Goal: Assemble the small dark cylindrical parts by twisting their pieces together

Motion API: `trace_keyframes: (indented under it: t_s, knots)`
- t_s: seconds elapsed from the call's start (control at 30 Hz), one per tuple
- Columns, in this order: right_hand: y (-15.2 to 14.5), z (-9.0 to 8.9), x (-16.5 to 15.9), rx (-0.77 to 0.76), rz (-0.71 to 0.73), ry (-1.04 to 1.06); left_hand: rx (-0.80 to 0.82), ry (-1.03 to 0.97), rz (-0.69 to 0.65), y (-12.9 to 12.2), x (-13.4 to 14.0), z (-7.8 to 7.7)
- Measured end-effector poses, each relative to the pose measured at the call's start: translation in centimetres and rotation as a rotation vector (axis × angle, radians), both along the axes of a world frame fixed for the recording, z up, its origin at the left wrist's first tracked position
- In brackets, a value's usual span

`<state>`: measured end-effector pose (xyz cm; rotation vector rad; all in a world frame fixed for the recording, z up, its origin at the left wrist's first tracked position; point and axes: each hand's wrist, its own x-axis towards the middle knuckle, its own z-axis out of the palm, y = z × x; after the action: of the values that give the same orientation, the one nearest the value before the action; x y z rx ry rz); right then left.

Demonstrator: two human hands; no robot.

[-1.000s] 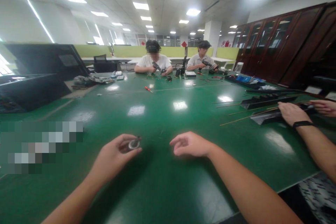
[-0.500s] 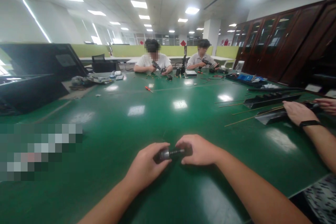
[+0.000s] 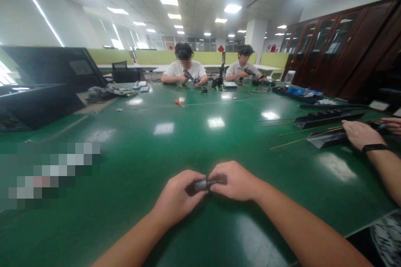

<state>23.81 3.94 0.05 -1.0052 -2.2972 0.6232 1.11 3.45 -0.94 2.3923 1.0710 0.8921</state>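
Just above or on the green tabletop [image 3: 131, 175], a short dark cylindrical part [image 3: 201, 185] with a greyish metallic band lies level between my hands. My left hand [image 3: 177, 194] curls round its left end, thumb below and fingers above. On the other side, my right hand [image 3: 234, 180] pinches the slimmer, dark right end between thumb and fingers. My palms hide both ends of the part, and its exact kind is too blurred to make out.
At right, another person's hand [image 3: 363, 135] rests on a black metal channel [image 3: 322, 138] beside thin rods. A red screwdriver [image 3: 179, 103] lies mid-table. Two people sit opposite holding power drills [image 3: 188, 75]. A dark monitor [image 3: 56, 66] stands at left, a tool tray [image 3: 296, 92] at back right.
My right hand has moved left and closed its thumb and fingers on the part's right end. The left hand keeps its hold. The view has shifted slightly.
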Motion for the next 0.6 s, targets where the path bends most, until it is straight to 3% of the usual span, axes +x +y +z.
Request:
trace_keyframes:
  t_s: [0.6]
  knots:
    - [0.09, -0.20, 0.02, 0.034, -0.027, -0.116, 0.016, 0.004, 0.085, 0.26, -0.13, -0.70]
